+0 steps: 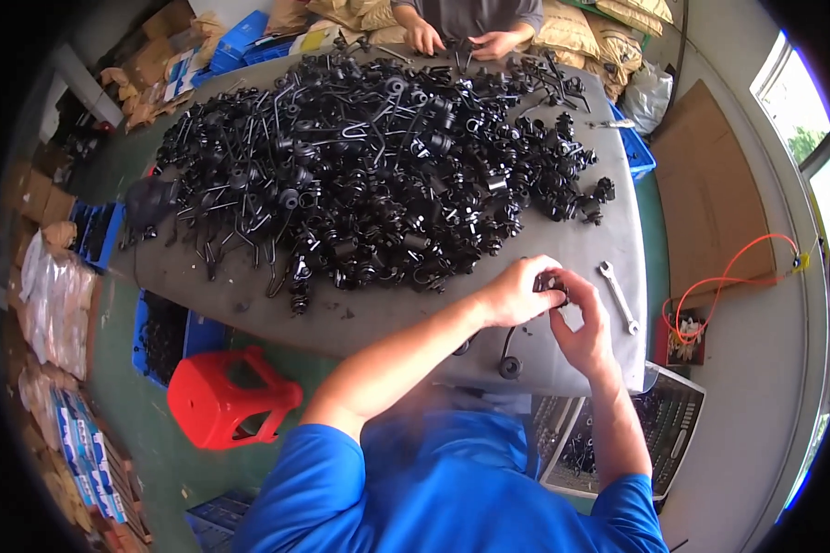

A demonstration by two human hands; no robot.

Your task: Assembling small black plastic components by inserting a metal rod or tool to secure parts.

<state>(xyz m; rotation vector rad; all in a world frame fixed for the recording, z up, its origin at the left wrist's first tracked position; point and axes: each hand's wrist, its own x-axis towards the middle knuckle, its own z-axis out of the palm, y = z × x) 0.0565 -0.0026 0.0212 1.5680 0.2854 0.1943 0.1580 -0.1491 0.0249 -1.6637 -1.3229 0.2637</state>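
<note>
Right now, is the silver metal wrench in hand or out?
Out: the silver metal wrench lies on the grey tabletop, to the right of the bare right hand, untouched.

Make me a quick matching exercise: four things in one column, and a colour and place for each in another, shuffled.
Things:
1. Wrench
2. Stool
3. Hose
4. Held part

Colours and places:
A. Orange, beside the right-hand wall
B. Black, between left hand and right hand
C. Silver, lying on the table
D. Red, on the green floor

Pairs: 1-C, 2-D, 3-A, 4-B
</note>
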